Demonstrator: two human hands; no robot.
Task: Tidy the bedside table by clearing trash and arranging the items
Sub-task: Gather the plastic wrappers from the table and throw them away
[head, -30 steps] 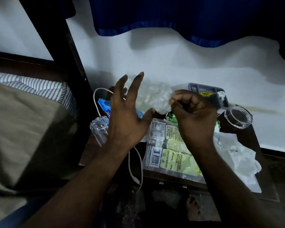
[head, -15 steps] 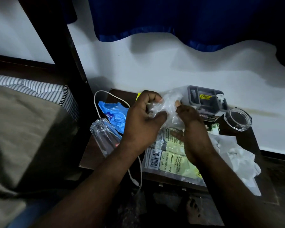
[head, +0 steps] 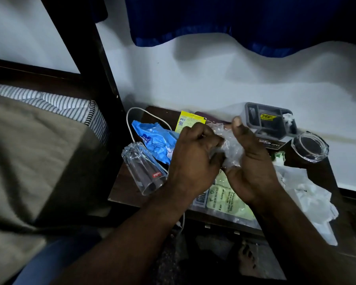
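Grip: both hands are closed on one clear plastic wrapper [head: 229, 147]. The left hand [head: 190, 159] pinches it with curled fingers, and the right hand [head: 249, 161] cups it from the other side, thumb raised.
Landmark: a glass tumbler [head: 144, 169] lies on its side at the left edge of the bedside table [head: 127, 186].
Where the wrapper is: held in the air to the right of the tumbler, above a green-labelled packet [head: 224, 198].
What just changed: a second ago the left hand was spread flat beside a loose, puffed-out wrapper. Now it has closed and the plastic is squeezed into a much smaller wad.
What that means: it looks like one piece of trash is being balled up to throw away. It has not left the table area yet.
Just behind the tumbler: a blue packet [head: 154, 140] and a white cable [head: 132, 120], both lying as before.
Farther right of the tumbler: a grey compartment tray [head: 269, 122], a clear round lid [head: 310, 147] and crumpled white paper [head: 308, 192].
Outlook: most of the tidying seems still ahead.
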